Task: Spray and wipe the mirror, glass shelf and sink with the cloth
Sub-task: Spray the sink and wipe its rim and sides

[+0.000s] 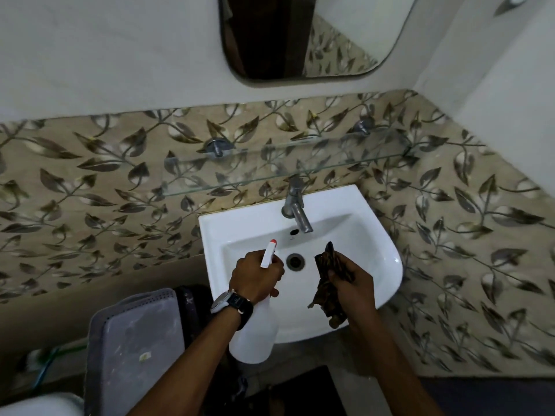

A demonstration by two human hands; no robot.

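Observation:
A white sink hangs on the leaf-patterned wall, with a metal tap at its back and a drain in the bowl. My left hand grips a white spray bottle by its neck, its red-tipped nozzle pointing into the bowl. My right hand holds a dark patterned cloth over the sink's front right part. A glass shelf runs across the wall above the tap. Higher up hangs the mirror with rounded corners.
A grey plastic stool or bin stands left of the sink, below its rim. A white rounded object shows at the bottom left corner. The wall turns a corner on the right, close to the sink. A dark mat lies on the floor.

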